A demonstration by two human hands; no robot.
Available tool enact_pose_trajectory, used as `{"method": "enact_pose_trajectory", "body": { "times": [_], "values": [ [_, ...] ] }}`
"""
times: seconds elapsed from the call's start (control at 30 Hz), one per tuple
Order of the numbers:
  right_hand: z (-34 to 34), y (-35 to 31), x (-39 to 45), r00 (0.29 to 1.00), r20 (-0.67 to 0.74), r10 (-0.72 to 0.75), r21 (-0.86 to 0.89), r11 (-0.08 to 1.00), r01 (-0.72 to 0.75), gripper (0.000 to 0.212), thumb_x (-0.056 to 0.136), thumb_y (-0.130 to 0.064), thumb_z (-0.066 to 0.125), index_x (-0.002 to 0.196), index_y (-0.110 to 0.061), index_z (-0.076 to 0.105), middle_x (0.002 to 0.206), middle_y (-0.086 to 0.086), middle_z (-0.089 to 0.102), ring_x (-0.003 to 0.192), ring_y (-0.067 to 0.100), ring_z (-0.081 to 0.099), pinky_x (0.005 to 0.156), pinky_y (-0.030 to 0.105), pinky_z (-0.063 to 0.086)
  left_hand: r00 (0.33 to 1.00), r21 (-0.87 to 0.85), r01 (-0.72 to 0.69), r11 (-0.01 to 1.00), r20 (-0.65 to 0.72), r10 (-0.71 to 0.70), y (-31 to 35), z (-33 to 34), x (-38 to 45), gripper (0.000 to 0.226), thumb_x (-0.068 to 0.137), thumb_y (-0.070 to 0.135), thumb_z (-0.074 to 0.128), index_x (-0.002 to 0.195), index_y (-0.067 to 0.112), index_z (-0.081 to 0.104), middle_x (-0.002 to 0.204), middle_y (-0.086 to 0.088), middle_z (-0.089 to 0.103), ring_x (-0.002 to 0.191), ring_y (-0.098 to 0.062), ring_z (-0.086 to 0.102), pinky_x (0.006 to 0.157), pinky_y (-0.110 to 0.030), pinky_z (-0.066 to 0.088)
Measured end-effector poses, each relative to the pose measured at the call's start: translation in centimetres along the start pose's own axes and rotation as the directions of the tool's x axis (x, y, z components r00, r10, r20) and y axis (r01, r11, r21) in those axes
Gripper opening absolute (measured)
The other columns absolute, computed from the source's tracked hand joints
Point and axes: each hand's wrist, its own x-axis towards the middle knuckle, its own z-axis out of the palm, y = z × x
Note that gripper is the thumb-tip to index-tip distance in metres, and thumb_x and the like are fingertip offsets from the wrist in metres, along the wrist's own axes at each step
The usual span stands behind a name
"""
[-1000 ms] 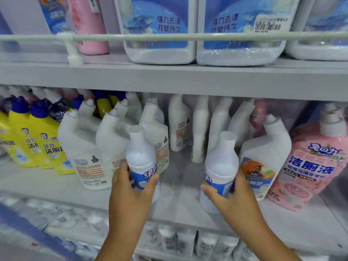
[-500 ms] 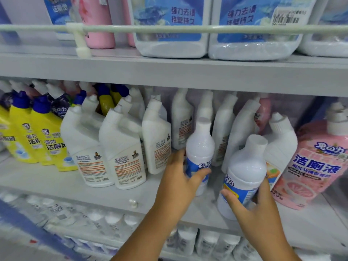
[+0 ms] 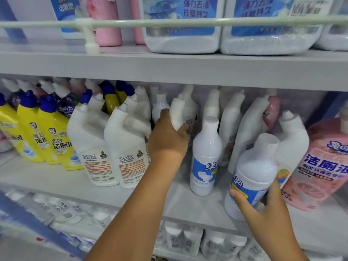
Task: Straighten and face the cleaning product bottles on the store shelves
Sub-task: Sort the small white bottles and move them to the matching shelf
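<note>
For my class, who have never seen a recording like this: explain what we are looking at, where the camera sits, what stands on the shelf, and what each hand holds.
There is no machine here. A person wears a camera on the head, so the single view looks down at their own arms. The left hand grips the neck of a white angled-neck bottle in the back rows. The right hand holds a white round bottle with a blue label, tilted. A matching bottle stands free between them. On the shelf also stand yellow bottles at left and a pink bottle at right.

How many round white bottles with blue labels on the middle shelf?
2. One bottle stands free at centre; the other, tilted, is gripped by the right hand. More may be hidden behind.
</note>
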Motion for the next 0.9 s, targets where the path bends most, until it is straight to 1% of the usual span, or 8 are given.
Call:
{"method": "enact_pose_trajectory", "body": {
  "times": [0.13,0.43,0.5,0.57,0.63,0.7,0.77,0.9],
  "values": [
    [0.0,0.1,0.0,1.0,-0.007,-0.011,-0.013,1.0,0.011,0.075,0.065,-0.037,0.08,0.129,-0.051,0.044,0.117,-0.039,0.061,0.105,-0.014,0.061,0.087,0.009,0.05,0.992,-0.237,-0.051,0.97,0.102,0.077,0.8,0.9,-0.4,0.035,0.091,0.037,0.071,0.121,0.029,0.054,0.097,0.015,0.062,0.086,-0.011,0.058,0.066,-0.022,0.038],
    [0.0,0.2,0.1,1.0,-0.014,-0.023,-0.004,1.0,0.023,0.072,0.065,-0.035,0.08,0.125,-0.053,0.045,0.119,-0.038,0.061,0.106,-0.014,0.061,0.085,0.0,0.045,0.92,-0.401,-0.141,0.905,0.285,0.27,0.6,2.9,1.7,0.029,0.093,0.038,0.069,0.118,0.029,0.057,0.096,0.018,0.065,0.083,0.003,0.06,0.07,-0.011,0.045],
    [0.1,0.3,0.1,1.0,-0.023,-0.021,-0.001,1.0,0.021,0.072,0.064,-0.036,0.08,0.125,-0.051,0.046,0.119,-0.037,0.062,0.106,-0.014,0.061,0.086,0.0,0.044,0.958,-0.378,-0.235,0.895,0.063,0.278,0.0,2.4,2.2,0.025,0.099,0.034,0.063,0.118,0.018,0.064,0.106,0.004,0.068,0.09,-0.006,0.059,0.08,-0.009,0.042],
    [0.1,0.5,0.1,0.999,-0.03,-0.029,-0.023,0.999,0.028,0.071,0.065,-0.034,0.082,0.124,-0.051,0.046,0.118,-0.04,0.061,0.105,-0.016,0.06,0.085,-0.001,0.043,0.906,-0.264,-0.366,0.892,-0.321,0.276,-0.5,1.7,3.7,0.028,0.097,0.023,0.062,0.119,0.005,0.065,0.116,-0.011,0.066,0.106,-0.017,0.058,0.093,-0.007,0.037],
    [0.1,0.7,0.1,0.999,-0.027,-0.025,-0.035,0.999,0.024,0.072,0.07,-0.025,0.085,0.123,-0.052,0.046,0.116,-0.041,0.061,0.104,-0.017,0.06,0.083,-0.002,0.042,0.906,-0.245,-0.259,0.934,-0.397,0.147,-0.7,1.3,5.9,0.045,0.091,0.025,0.062,0.128,-0.001,0.059,0.126,-0.017,0.062,0.118,-0.025,0.057,0.104,-0.016,0.039],
    [0.0,0.5,0.1,1.0,-0.02,-0.016,-0.034,0.999,0.015,0.075,0.071,-0.024,0.086,0.128,-0.051,0.045,0.117,-0.038,0.062,0.103,-0.014,0.062,0.081,-0.002,0.043,0.978,-0.268,-0.041,0.962,-0.206,-0.016,-0.1,1.1,7.7,0.063,0.09,0.032,0.06,0.143,0.002,0.046,0.138,-0.015,0.059,0.127,-0.029,0.056,0.105,-0.03,0.046],
    [0.0,0.4,0.0,1.0,-0.018,-0.013,-0.032,0.999,0.013,0.077,0.067,-0.035,0.083,0.134,-0.047,0.045,0.118,-0.035,0.063,0.104,-0.012,0.063,0.082,0.001,0.045,0.992,-0.105,0.119,0.987,-0.024,-0.122,0.0,1.6,8.9,0.051,0.096,0.028,0.059,0.139,0.003,0.047,0.134,-0.014,0.062,0.123,-0.032,0.06,0.087,-0.029,0.046],
    [-0.1,0.2,0.0,1.0,-0.015,-0.012,-0.043,0.999,0.011,0.083,0.063,-0.046,0.08,0.138,-0.038,0.047,0.123,-0.031,0.063,0.107,-0.01,0.062,0.085,0.011,0.05,0.996,0.027,0.087,0.996,0.012,-0.087,0.6,1.7,9.4,0.028,0.097,0.03,0.059,0.111,0.006,0.059,0.12,-0.015,0.066,0.113,-0.032,0.062,0.077,-0.027,0.036]
  ]
}}
